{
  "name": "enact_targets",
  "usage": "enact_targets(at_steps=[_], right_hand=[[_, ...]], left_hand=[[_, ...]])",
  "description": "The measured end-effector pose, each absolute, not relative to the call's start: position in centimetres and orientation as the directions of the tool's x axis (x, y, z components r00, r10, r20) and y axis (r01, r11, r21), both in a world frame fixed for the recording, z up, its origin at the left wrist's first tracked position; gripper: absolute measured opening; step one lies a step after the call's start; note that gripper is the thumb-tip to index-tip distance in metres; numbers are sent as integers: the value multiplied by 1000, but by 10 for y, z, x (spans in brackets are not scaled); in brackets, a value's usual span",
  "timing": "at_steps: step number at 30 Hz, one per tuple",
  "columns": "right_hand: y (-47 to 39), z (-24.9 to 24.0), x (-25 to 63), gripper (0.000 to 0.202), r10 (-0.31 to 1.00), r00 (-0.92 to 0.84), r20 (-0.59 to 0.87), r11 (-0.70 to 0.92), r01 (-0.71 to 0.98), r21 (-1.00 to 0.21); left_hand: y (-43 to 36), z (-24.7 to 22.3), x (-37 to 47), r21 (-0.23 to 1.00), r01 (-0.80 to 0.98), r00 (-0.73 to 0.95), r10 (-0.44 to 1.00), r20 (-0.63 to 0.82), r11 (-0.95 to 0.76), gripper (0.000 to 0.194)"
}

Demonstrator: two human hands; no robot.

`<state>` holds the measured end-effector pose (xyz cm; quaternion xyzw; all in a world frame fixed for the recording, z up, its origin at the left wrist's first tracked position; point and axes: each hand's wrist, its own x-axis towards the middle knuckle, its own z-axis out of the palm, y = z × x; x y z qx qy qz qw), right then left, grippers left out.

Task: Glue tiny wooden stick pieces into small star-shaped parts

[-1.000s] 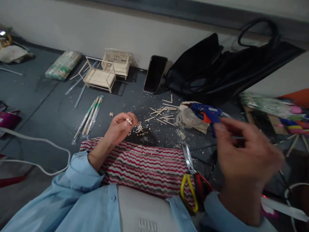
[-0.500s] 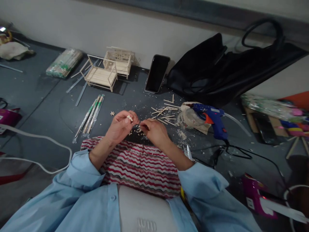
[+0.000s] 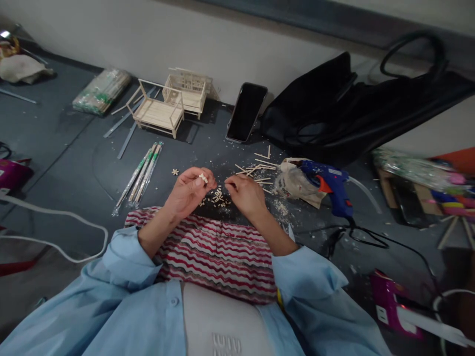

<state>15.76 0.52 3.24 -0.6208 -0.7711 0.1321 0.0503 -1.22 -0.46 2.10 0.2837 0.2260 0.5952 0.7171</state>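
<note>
Head view: left hand (image 3: 183, 194) pinches a wooden piece (image 3: 203, 178), seemingly to steady it; right hand (image 3: 248, 196) has fingertips together, contents unclear.

No text, brand or number can be read with certainty. Raised lettering (image 3: 226, 342) crosses the pale grey shirt front (image 3: 208, 311) at the bottom, partly cut off and unclear. On the dark grey bench (image 3: 70, 170), a small pale label (image 3: 336, 172) marks the blue plastic glue gun (image 3: 338, 192) toward the right side, its print too small. Green printing on the clear plastic packet of sticks (image 3: 102, 91), near the back edge at left, is also illegible.
</note>
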Motion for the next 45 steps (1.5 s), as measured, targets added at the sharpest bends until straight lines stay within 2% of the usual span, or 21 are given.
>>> enact_targets(at_steps=[12,17,21,23,25,28,31,34,37,45], right_hand=[[4,31,149,19,944,-297,-145,260,938,-228],[5,28,146,21,944,-292,-156,252,939,-233],[4,29,146,16,952,-265,-150,223,942,-250],[-1,31,149,12,961,-241,-135,187,928,-323],[-9,35,155,9,971,-211,-111,133,866,-482],[-26,45,165,7,977,-187,-101,53,672,-739],[-43,59,173,5,968,-179,-175,-78,448,-890],[-54,70,176,9,957,-135,-258,-223,230,-947],[-58,72,177,17,955,-118,-272,-259,113,-959],[-56,63,177,15,986,-74,-148,-139,116,-983]], left_hand=[[-4,18,-12,676,-724,208,978,26,136,24],[-4,16,-11,679,-718,211,978,5,152,26],[-5,12,-9,689,-707,234,972,13,161,23],[-6,11,-8,696,-699,248,969,21,164,22],[-7,11,-8,708,-684,261,965,16,174,21],[-8,10,-6,727,-661,270,963,0,185,22],[-10,9,-4,732,-648,294,956,-12,209,21],[-12,9,-2,729,-634,331,942,-46,258,22],[-14,7,0,731,-613,359,930,-81,300,23],[-18,4,4,746,-559,412,902,-130,363,19]])
